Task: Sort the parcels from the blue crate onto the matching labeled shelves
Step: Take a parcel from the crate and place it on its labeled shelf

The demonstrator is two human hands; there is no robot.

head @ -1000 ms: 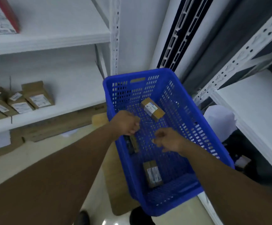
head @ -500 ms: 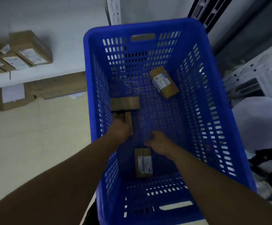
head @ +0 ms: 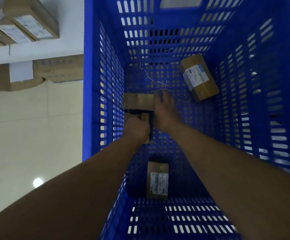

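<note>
The blue crate [head: 92, 84] fills the view from above. Several brown cardboard parcels lie on its floor. My left hand [head: 137, 129] is curled round a small parcel [head: 145, 117] by the left wall. Just beyond it lies a plain brown parcel [head: 139, 102], and my right hand [head: 165, 110] reaches over its right end with fingers extended, touching it. A labelled parcel [head: 198, 77] lies at the far right, another labelled parcel [head: 157, 180] near the front wall.
A white shelf [head: 37, 54] at upper left carries several labelled cardboard boxes [head: 31, 23]. Under it more cartons [head: 57, 68] stand on the pale tiled floor [head: 28, 135]. Thin white strands lie on the crate floor.
The view has dropped closer into the crate. My right hand has moved forward from the near parcel to the plain brown parcel. My left hand stays on the small parcel.
</note>
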